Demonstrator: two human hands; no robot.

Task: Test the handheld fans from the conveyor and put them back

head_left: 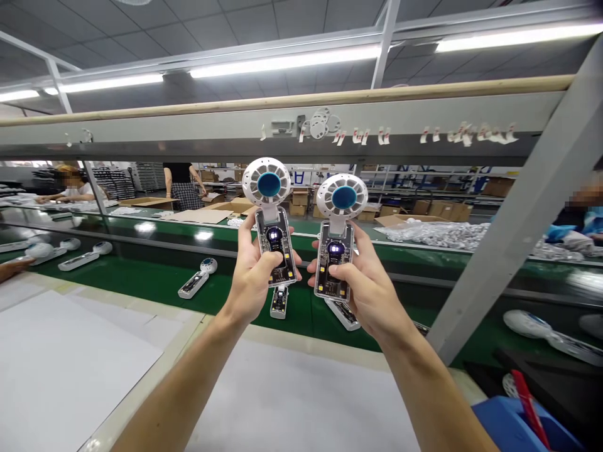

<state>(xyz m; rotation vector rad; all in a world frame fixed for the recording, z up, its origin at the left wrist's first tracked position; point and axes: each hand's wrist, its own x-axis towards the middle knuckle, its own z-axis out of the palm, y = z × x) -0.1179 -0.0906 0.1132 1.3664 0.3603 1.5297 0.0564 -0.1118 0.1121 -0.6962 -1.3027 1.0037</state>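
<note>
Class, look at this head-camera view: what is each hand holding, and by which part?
The left hand holds a handheld fan by its clear handle, just below the round white head. The right hand grips a matching fan by its clear handle too.

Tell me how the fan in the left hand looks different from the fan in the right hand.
The left-hand fan sits a little higher than the right-hand fan. The left-hand fan's head leans left, while the right-hand fan's head leans right. Both have a white head, a blue middle, a see-through body and a small glowing light.
</note>
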